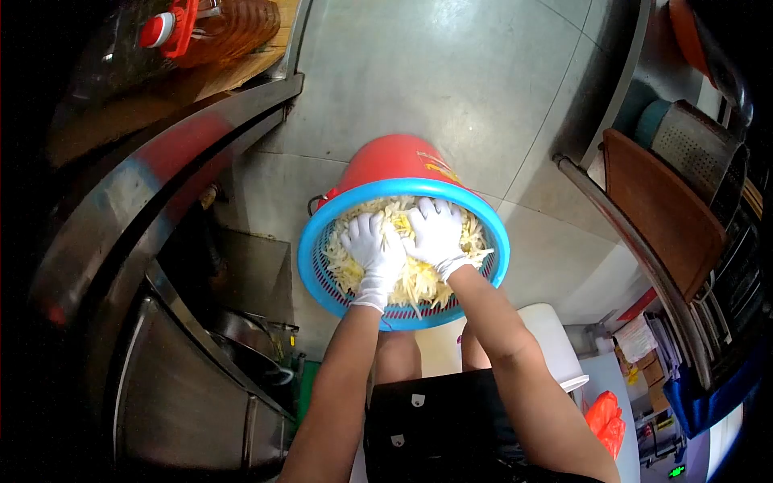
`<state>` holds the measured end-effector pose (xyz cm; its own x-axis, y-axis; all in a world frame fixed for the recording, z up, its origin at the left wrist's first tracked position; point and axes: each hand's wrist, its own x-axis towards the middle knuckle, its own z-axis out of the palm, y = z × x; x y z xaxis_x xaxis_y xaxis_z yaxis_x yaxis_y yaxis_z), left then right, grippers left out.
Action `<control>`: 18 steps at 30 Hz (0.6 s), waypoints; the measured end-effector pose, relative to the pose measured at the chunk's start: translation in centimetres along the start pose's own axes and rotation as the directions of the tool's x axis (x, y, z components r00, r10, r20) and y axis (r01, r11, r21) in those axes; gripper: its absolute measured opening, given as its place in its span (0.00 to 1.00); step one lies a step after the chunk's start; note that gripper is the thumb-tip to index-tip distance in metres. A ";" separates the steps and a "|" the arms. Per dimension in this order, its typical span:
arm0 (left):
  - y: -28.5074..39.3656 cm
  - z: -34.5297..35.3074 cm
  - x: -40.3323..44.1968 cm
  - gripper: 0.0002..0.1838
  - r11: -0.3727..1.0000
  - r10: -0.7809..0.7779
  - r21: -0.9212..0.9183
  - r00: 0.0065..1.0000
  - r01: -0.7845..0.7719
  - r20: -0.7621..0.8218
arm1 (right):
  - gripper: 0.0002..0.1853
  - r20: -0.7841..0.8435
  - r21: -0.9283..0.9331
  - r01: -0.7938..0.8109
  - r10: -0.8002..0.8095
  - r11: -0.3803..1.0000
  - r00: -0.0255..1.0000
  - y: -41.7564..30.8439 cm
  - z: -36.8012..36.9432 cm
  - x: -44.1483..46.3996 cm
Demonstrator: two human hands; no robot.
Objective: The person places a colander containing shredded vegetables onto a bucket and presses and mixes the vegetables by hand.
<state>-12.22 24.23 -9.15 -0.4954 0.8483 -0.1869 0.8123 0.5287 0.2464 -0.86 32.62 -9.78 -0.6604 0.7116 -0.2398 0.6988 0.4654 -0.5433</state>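
Note:
A blue plastic colander basket (501, 241) full of pale yellow-white shreds (420, 283), perhaps cut vegetable, rests on a red bucket (385, 159). My left hand (374, 245), in a white glove, presses on the left part of the heap with its fingers spread. Beside it, my right hand (436, 233), gloved too, lies on the heap with its fingers stretched out. Shreds show between the two hands and partly cover some fingertips. Neither hand clearly grips anything.
Metal shelving (161, 173) curves along the left, with a red-capped bottle of amber liquid (229, 32) above. At right, a rack holds a brown board (656, 213) and a perforated metal container (692, 149). A red plastic bag (605, 423) lies at lower right.

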 end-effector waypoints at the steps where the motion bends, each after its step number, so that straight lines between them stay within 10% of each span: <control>1: 0.0 0.0 0.0 0.16 1.000 0.000 0.007 1.000 0.000 0.006 | 0.18 -0.005 0.008 0.000 0.000 1.000 1.000 0.0 0.0 0.0; 18: -0.7 0.6 0.2 0.16 1.000 0.027 0.004 1.000 -0.027 -0.013 | 0.17 -0.038 0.028 0.026 -0.025 0.999 0.999 0.2 0.2 0.5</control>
<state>-12.73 24.00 -9.98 -0.4773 0.8625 -0.1683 0.8264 0.5057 0.2478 -1.15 32.99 -10.12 -0.6667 0.7193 -0.1951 0.6731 0.4688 -0.5719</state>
